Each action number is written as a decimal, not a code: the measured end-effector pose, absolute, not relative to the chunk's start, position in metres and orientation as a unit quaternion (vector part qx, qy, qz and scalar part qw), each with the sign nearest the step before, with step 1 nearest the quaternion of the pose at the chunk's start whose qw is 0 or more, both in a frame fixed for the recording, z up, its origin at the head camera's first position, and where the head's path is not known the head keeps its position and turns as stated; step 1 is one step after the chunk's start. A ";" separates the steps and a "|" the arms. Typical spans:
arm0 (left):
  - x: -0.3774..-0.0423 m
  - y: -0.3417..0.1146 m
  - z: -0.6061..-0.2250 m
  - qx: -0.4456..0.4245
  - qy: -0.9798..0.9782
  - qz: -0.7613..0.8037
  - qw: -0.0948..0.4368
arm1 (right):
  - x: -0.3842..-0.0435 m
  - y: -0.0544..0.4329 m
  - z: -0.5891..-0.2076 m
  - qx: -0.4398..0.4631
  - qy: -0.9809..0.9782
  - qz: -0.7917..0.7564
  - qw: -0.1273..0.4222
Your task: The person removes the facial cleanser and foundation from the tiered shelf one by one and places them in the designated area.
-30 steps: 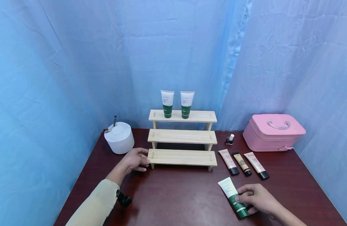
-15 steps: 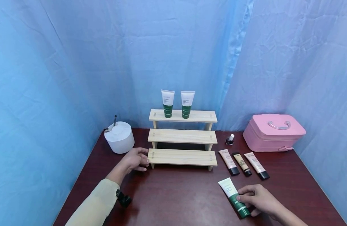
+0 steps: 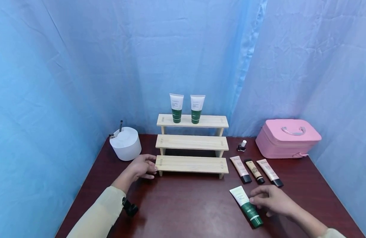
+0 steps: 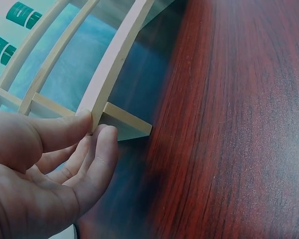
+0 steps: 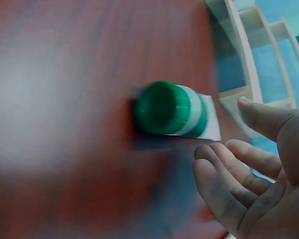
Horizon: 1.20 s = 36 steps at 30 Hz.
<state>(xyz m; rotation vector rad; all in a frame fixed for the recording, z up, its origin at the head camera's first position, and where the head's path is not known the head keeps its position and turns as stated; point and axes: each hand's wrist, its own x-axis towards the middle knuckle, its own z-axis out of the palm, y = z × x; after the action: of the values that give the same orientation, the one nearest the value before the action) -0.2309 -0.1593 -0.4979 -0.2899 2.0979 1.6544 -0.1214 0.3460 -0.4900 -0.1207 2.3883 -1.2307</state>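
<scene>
My left hand pinches the left end of the lowest board of a three-step wooden display stand. In the left wrist view the thumb lies on the board, with fingertips below its corner. A white and green squeeze tube lies on the table, cap toward the front. Just right of it is my right hand, thumb and fingers parted; the right wrist view shows a gap between them and the tube. Two matching tubes, one left and one right, stand caps down on the top step.
Right of the stand lie two pink tubes with a beige tube between them. Behind are a nail polish bottle and a pink case. A white round container stands left. Blue curtains enclose the table.
My right hand has let go of the white and green tube and moved slightly up and away from it. The tube stays on the table. The left hand keeps its hold on the stand.
</scene>
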 end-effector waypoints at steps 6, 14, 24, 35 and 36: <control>-0.230 -0.160 -0.499 -0.101 0.756 0.606 0.225 | -0.156 0.330 -0.447 -0.125 0.904 -0.388 0.125; -0.228 -0.159 -0.500 -0.086 0.764 0.603 0.215 | -0.217 0.290 -0.379 -0.166 0.917 -0.360 0.039; -0.228 -0.160 -0.501 -0.076 0.768 0.597 0.216 | -0.286 0.231 -0.345 -0.156 0.906 -0.393 0.009; -0.227 -0.162 -0.499 -0.074 0.768 0.600 0.214 | -0.321 0.188 -0.340 -0.116 0.883 -0.455 0.018; -0.227 -0.162 -0.500 -0.074 0.768 0.600 0.214 | -0.323 0.186 -0.340 -0.115 0.882 -0.456 0.017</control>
<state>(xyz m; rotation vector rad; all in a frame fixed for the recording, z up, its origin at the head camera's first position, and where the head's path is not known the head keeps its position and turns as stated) -0.2275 -0.1622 -0.4997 -0.2042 2.1296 1.6632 -0.3228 0.1856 -0.3404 -0.3564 2.7424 -1.4185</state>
